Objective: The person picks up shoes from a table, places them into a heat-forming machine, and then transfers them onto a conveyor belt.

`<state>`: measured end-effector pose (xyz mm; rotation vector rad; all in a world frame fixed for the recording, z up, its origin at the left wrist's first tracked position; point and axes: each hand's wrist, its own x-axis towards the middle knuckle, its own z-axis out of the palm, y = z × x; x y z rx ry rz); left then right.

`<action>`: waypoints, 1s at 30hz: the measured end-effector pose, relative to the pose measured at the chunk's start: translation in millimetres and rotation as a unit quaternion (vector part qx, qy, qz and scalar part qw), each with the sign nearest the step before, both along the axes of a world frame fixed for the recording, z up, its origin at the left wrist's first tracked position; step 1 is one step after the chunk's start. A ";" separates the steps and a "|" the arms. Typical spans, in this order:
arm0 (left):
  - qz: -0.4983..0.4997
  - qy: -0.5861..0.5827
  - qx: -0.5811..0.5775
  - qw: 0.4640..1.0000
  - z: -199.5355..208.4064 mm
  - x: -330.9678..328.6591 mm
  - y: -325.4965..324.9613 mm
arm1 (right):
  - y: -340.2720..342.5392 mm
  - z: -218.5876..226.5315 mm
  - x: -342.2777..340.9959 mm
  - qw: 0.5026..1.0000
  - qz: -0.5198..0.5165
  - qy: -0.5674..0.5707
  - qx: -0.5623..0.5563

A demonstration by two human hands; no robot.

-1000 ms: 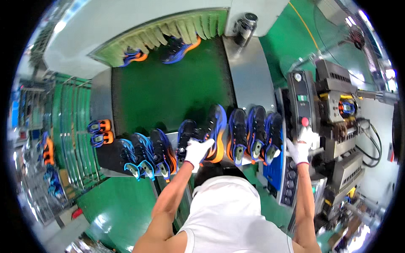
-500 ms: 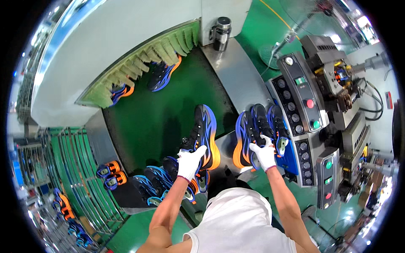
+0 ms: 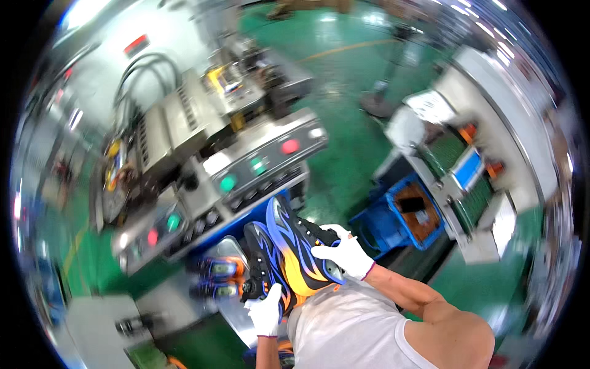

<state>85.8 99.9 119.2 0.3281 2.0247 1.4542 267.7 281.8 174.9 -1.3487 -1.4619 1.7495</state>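
My gloved left hand [image 3: 266, 309] is clamped on one blue-and-orange shoe [image 3: 261, 270] and my right hand [image 3: 345, 253] grips its twin [image 3: 298, 249], both held against my chest beside the grey control panel [image 3: 246, 175].

White gloves with purple cuffs, sleeveless grey shirt.

Two blue-and-orange sneakers [image 3: 289, 258] are held up, two more sneakers [image 3: 218, 277] lie below, and one blue crate [image 3: 393, 218] stands nearby.
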 end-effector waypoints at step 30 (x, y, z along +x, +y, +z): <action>-0.686 0.247 0.299 0.616 87.6 351.2 465.8 | 180.0 78.4 398.6 0.625 -0.520 -0.450 0.369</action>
